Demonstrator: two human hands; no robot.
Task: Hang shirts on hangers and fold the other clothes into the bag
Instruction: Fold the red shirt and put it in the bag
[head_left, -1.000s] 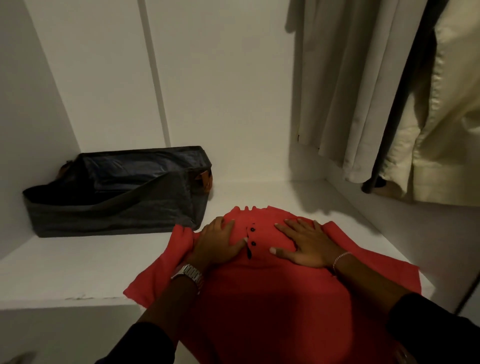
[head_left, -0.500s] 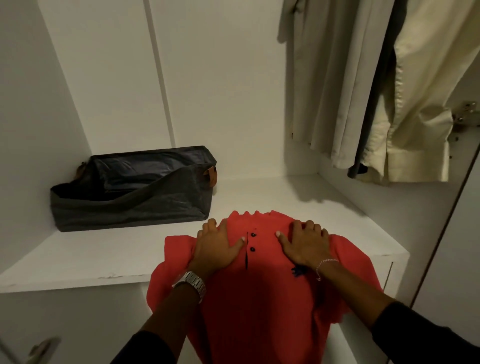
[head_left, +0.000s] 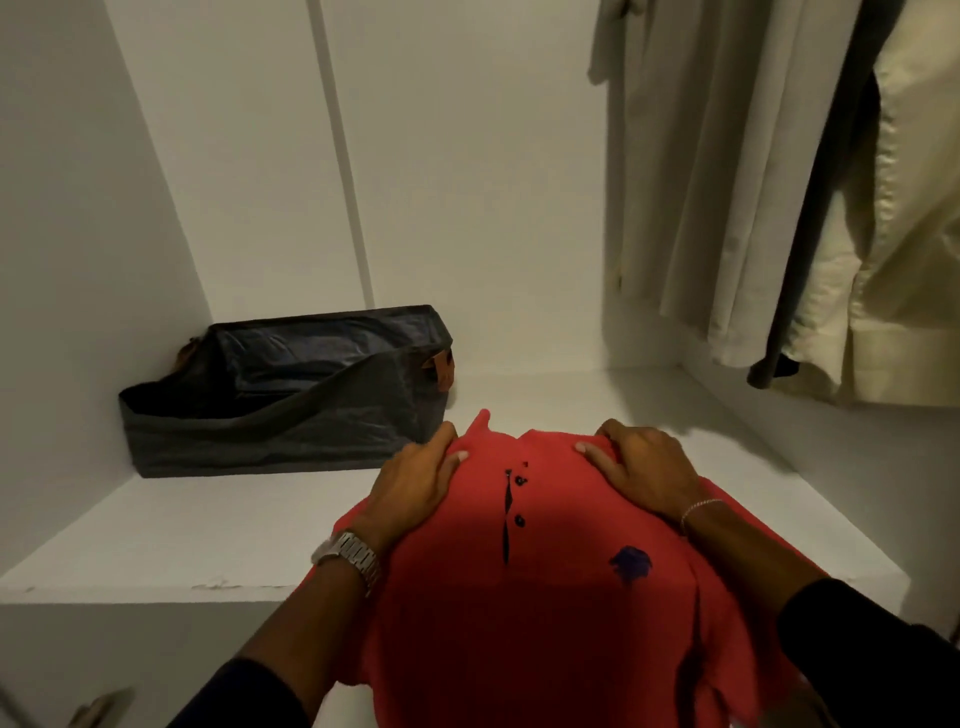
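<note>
A red polo shirt (head_left: 519, 597) with dark buttons and a small blue logo lies front up on the white wardrobe shelf (head_left: 208, 535), its lower part hanging over the front edge. My left hand (head_left: 415, 483), with a metal watch on the wrist, grips the left shoulder near the collar. My right hand (head_left: 639, 467), with a thin bracelet, grips the right shoulder. A dark grey open bag (head_left: 280, 410) stands at the back left of the shelf, just beyond my left hand.
Pale grey and cream shirts (head_left: 727, 208) hang at the upper right, with a dark garment between them. White wardrobe walls close the shelf at left and back. A hinge shows at the lower left corner.
Both hands slid from lying flat beside the button placket up to the shoulders and closed on the fabric. The collar end has bunched and lifted a little.
</note>
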